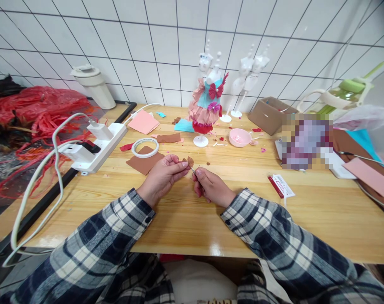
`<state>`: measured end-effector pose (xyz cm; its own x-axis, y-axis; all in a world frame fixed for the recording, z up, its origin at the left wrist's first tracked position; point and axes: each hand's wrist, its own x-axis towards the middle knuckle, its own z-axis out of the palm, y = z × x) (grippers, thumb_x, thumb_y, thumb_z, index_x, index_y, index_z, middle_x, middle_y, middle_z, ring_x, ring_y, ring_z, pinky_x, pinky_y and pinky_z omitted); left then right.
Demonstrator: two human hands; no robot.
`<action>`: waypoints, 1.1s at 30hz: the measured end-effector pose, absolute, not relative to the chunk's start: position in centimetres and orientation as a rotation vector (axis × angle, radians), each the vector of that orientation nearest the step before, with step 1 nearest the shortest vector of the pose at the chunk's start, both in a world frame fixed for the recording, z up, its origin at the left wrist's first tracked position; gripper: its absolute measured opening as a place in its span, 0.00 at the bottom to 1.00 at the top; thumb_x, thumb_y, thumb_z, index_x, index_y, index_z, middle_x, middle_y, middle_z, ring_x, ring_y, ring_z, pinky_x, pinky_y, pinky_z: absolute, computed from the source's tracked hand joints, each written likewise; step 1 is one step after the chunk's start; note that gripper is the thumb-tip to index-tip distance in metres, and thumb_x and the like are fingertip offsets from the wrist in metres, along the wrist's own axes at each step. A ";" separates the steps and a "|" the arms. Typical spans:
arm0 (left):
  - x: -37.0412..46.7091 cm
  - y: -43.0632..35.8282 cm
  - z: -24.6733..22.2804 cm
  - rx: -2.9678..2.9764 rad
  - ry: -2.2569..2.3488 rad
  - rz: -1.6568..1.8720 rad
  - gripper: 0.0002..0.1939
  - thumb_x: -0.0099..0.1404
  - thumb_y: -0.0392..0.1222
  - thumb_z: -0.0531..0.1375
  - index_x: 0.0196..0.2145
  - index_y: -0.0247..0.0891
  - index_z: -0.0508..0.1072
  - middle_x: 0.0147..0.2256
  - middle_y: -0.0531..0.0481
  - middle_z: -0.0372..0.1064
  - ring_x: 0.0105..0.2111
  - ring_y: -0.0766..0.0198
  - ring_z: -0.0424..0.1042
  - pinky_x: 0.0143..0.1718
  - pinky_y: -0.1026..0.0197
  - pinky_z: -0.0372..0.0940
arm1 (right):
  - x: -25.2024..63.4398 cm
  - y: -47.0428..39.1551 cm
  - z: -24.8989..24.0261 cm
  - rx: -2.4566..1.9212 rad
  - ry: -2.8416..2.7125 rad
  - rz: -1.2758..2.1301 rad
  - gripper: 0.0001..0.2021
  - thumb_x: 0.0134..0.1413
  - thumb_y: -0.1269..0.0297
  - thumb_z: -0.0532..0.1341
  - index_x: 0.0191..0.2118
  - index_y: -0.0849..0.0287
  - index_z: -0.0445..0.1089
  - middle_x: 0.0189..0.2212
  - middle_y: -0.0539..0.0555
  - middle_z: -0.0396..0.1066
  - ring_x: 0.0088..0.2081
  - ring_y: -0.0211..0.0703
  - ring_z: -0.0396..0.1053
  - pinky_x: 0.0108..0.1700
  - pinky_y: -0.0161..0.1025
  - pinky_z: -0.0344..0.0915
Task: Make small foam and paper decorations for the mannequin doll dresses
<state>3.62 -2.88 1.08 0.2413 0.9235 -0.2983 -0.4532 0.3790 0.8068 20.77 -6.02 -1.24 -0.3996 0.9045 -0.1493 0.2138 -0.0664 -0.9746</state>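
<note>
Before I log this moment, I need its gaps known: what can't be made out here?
All in the head view:
Metal tool: mostly hidden inside the right hand.
Brown piece: partly covered by the left hand.
Card: print too small to read.
Pixelated patch: contents blurred out.
Gold print: cut off by the bottom edge.

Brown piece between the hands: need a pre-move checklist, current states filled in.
1. Left hand has the brown piece pinched at the fingertips: ok.
2. Right hand grips the thin metal tool, pointed at the piece: ok.
3. Tool type and exact contact at its tip: cannot tell, too small and partly covered by fingers.
4. Larger brown sheet free to pick up: not ok, the tape roll lies on it.
5. Dressed mannequins upright, apart from both hands: ok.
6. Power strip and its cables apart from both hands: ok.
</note>
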 end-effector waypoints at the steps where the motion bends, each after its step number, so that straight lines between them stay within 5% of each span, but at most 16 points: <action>1: 3.6 -2.9 1.1 0.649 0.876 1.036 0.13 0.53 0.26 0.65 0.28 0.35 0.62 0.29 0.51 0.72 0.30 0.69 0.76 0.35 0.69 0.71 | 20.8 -6.0 -1.2 -1.208 -1.626 1.506 0.18 0.65 0.47 0.41 0.35 0.55 0.57 0.17 0.43 0.62 0.14 0.31 0.54 0.15 0.27 0.53; 33: 3.4 -3.0 1.3 0.705 0.850 0.970 0.14 0.52 0.27 0.65 0.28 0.35 0.62 0.31 0.51 0.73 0.30 0.69 0.75 0.36 0.68 0.70 | 20.8 -5.9 -1.1 -1.224 -1.671 1.473 0.19 0.65 0.48 0.42 0.33 0.57 0.57 0.15 0.43 0.61 0.16 0.31 0.54 0.20 0.29 0.53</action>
<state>3.44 -2.97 1.34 0.3074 0.9060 -0.2910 -0.4073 0.4016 0.8203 20.80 -5.88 -1.07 -0.4020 0.9051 -0.1388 0.2509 -0.0369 -0.9673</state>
